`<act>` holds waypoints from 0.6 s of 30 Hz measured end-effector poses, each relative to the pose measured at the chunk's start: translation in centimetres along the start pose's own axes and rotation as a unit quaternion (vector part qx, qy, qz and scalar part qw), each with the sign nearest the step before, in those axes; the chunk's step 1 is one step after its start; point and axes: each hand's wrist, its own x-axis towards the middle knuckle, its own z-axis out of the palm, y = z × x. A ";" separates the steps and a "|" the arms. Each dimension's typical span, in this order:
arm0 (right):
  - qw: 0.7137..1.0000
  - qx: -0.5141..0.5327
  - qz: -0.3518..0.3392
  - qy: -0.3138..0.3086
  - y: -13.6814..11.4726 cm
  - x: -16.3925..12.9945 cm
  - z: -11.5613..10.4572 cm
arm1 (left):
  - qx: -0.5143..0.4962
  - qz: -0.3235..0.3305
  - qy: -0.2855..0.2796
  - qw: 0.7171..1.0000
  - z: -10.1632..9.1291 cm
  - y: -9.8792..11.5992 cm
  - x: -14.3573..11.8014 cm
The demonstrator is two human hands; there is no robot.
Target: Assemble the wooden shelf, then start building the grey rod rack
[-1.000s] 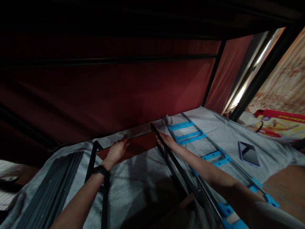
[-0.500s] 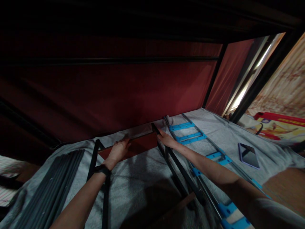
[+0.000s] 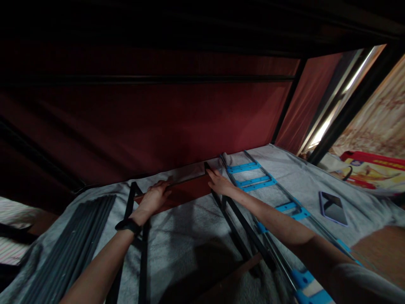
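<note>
A reddish-brown wooden board [image 3: 186, 192] spans the far end of a black metal frame [image 3: 234, 232] with slanting legs. My left hand [image 3: 155, 196], with a black band at the wrist, is closed over the board's upper edge near its left end; its fingertips are hidden behind. At the right end, where board and frame meet, my right hand [image 3: 219, 183] holds the board's corner between fingers and thumb. Another brown board [image 3: 240, 270] crosses the frame nearer to me, mostly in shadow.
Right of the frame lies a metal rack with blue plastic crosspieces [image 3: 256, 183], then a phone [image 3: 333, 207]. Dark grey tubes [image 3: 72, 245] lie side by side at left. Everything rests on a grey blanket [image 3: 183, 249]. Black bars [image 3: 289, 101] and a dark red curtain [image 3: 190, 122] stand behind.
The view has shifted slightly. My left hand has slid a little left along the board. The fingers of my right hand lie straighter over the corner.
</note>
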 end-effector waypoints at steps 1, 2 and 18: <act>1.000 -0.021 0.003 -0.006 -0.2 0.0 -0.1 | 0.000 -0.004 0.003 1.000 -0.2 -0.4 -0.1; 0.999 -0.044 0.006 -0.012 -0.5 -0.1 -0.1 | -0.002 -0.007 0.008 1.000 -0.5 -0.7 -0.3; 0.985 -0.172 0.017 0.008 -0.9 -0.3 0.5 | -0.107 -0.364 0.037 0.924 1.6 -11.6 -15.3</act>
